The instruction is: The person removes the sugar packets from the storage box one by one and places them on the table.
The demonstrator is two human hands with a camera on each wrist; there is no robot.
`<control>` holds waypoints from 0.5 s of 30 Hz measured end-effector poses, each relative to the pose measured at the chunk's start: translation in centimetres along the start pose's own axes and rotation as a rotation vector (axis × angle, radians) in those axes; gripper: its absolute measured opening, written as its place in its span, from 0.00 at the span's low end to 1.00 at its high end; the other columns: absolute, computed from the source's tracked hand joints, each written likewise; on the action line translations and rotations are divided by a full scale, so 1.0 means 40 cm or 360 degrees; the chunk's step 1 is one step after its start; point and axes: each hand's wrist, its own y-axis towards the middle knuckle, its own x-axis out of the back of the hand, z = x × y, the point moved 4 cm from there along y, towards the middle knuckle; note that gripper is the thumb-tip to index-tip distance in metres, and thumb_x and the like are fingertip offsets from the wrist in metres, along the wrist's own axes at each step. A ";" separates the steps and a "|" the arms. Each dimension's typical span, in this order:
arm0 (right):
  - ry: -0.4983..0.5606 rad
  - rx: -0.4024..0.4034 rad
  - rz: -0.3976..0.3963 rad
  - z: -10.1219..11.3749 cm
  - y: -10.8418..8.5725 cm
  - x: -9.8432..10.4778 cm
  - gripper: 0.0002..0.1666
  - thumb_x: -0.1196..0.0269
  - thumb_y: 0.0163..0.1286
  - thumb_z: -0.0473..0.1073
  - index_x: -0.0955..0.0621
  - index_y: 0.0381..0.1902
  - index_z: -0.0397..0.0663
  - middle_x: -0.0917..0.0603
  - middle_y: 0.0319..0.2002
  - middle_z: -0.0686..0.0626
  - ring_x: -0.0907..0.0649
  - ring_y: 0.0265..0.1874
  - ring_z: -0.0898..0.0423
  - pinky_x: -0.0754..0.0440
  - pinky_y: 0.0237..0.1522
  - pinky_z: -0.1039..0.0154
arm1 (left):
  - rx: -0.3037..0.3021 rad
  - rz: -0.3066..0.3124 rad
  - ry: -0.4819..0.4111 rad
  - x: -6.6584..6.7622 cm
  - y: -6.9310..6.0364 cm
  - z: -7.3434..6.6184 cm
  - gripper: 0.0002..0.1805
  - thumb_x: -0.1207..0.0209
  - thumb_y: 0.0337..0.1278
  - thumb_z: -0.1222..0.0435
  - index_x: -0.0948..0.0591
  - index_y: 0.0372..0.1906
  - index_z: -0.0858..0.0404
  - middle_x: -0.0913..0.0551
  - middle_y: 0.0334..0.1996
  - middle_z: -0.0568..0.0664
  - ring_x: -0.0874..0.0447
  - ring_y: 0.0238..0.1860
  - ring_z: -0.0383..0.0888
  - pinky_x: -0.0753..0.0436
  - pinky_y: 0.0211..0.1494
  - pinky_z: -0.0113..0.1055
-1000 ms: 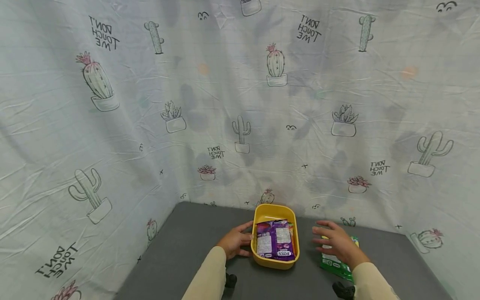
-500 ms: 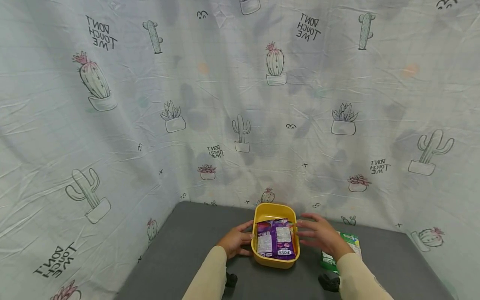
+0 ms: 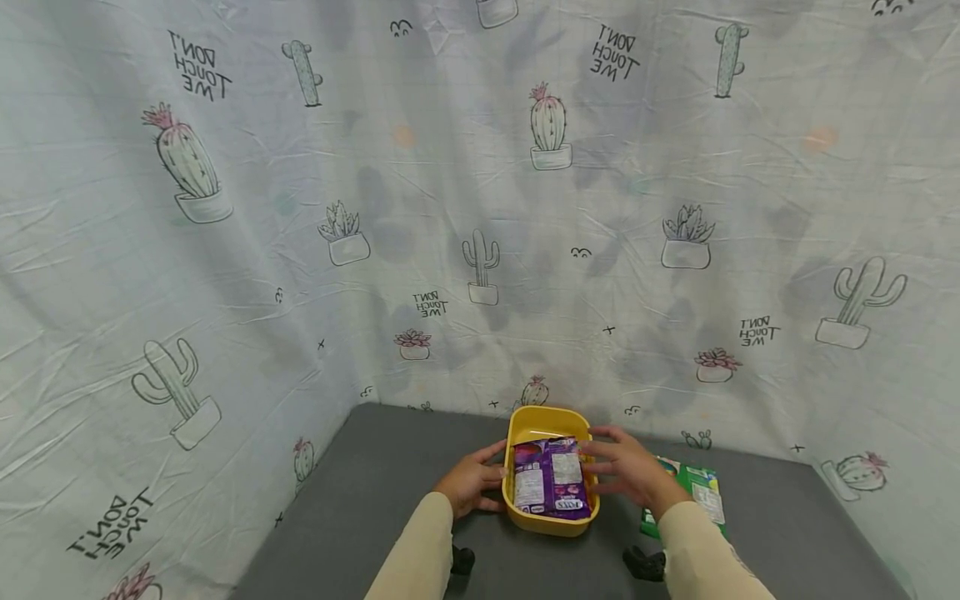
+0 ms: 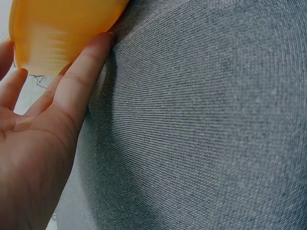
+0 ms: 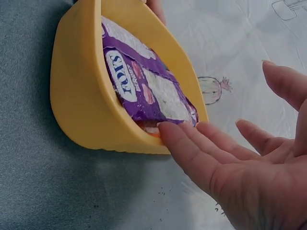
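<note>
A yellow bin [image 3: 545, 527] with rounded corners stands near the back of the table, and a purple packet [image 3: 551, 487] lies in it. In the right wrist view, something orange shows beneath the purple packet [image 5: 144, 76]. My left hand [image 3: 468, 485] touches the bin's left side with its fingers spread; the left wrist view shows those fingers [image 4: 79, 76] against the yellow wall. At the right rim, my right hand [image 3: 630, 471] has its fingers extended over the edge, the fingertips close to the packet. Whether they touch it I cannot tell. The right hand holds nothing.
A green packet [image 3: 701, 492] lies on the grey table [image 3: 420, 437] to the right, partly behind my right hand and forearm. White fabric [image 3: 480, 192] printed with cacti hangs behind and beside the table.
My right hand has moved left from above the green packet to the bin's right rim, uncovering more of that packet. The left hand and the bin have stayed in place.
</note>
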 end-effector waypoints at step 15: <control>-0.0133 -0.0029 -0.0009 0.007 0.007 -0.033 0.48 0.28 0.77 0.54 0.36 0.81 0.38 0.26 0.69 0.27 0.21 0.64 0.26 0.15 0.54 0.33 | -0.0016 0.0027 0.0000 -0.004 -0.005 -0.003 0.37 0.39 0.80 0.68 0.36 0.87 0.59 0.18 0.64 0.63 0.15 0.60 0.61 0.14 0.53 0.67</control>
